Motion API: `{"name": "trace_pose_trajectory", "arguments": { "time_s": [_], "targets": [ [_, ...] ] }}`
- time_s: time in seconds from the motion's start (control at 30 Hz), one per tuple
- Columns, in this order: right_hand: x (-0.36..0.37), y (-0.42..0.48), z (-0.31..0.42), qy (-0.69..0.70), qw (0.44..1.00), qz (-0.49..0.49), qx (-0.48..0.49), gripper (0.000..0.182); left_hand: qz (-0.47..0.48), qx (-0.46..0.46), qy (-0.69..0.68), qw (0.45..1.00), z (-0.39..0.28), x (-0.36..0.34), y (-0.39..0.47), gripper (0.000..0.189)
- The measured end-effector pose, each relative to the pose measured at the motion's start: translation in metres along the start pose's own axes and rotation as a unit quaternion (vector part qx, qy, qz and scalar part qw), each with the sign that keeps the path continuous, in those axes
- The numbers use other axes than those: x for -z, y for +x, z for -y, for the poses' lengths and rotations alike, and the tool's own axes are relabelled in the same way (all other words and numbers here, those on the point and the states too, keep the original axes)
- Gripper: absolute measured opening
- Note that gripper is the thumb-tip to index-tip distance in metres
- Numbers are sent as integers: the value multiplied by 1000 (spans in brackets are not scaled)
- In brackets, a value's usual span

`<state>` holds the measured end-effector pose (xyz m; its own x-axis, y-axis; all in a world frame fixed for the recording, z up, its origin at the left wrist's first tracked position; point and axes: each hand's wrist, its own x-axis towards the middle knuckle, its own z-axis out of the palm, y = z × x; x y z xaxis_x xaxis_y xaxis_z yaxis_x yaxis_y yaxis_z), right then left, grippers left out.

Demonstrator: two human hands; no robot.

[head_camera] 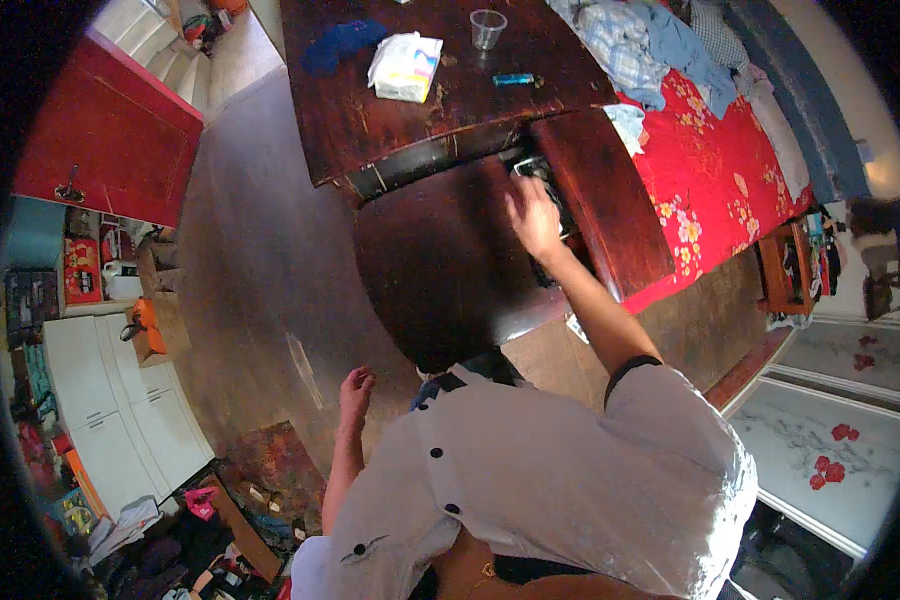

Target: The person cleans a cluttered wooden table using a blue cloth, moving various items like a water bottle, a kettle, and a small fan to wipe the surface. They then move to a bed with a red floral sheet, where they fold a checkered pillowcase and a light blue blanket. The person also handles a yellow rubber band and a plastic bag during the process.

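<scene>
My right hand (pixel 534 217) reaches into the narrow dark opening beside a raised or swung-out dark wooden panel (pixel 607 195) of the desk; its fingers are spread and it is over dark items with a light edge, and whether it touches them is unclear. My left hand (pixel 358 386) hangs low beside my body, over the floor, fingers loosely curled, apparently with nothing in it. On the dark wooden desk top (pixel 345 112) lie a white tissue pack (pixel 406 67), a dark blue cloth (pixel 343 46), a clear plastic cup (pixel 487 30) and a small turquoise item (pixel 514 79).
A bed with a red floral sheet (pixel 720 165) and rumpled clothes (pixel 619 45) adjoins the desk on the right. A red door (pixel 112 127) stands at upper left. White cabinets (pixel 120 397) and cluttered shoes and clothes are at lower left; a dark rounded seat (pixel 435 255) is before me.
</scene>
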<state>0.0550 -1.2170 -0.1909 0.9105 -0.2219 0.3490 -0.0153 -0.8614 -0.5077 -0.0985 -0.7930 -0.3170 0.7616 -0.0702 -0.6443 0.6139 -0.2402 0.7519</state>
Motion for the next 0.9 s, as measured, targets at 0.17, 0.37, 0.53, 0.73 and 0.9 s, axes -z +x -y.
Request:
{"name": "trace_pose_trajectory", "arguments": {
  "time_s": [0.17, 0.37, 0.53, 0.73, 0.9],
  "targets": [
    [-17, 130, 29, 86, 987, -90, 98, 38, -26, -49, 2, 998, -30, -20, 15, 29],
    [-80, 243, 83, 73, 997, -10, -33, 89, -16, -118, -35, 992, -71, -50, 2, 26],
    [-111, 236, 113, -34, 990, 108, -86, 83, 6, -97, 45, 994, -106, -51, -13, 27],
    [-99, 222, 111, 74, 994, 70, -37, 71, 48, -61, 52, 996, -78, -10, 17, 26],
    [-68, 158, 99, 102, 989, -101, 46, 72, 110, -82, 129, 982, -116, 25, 57, 28]
  ]
}}
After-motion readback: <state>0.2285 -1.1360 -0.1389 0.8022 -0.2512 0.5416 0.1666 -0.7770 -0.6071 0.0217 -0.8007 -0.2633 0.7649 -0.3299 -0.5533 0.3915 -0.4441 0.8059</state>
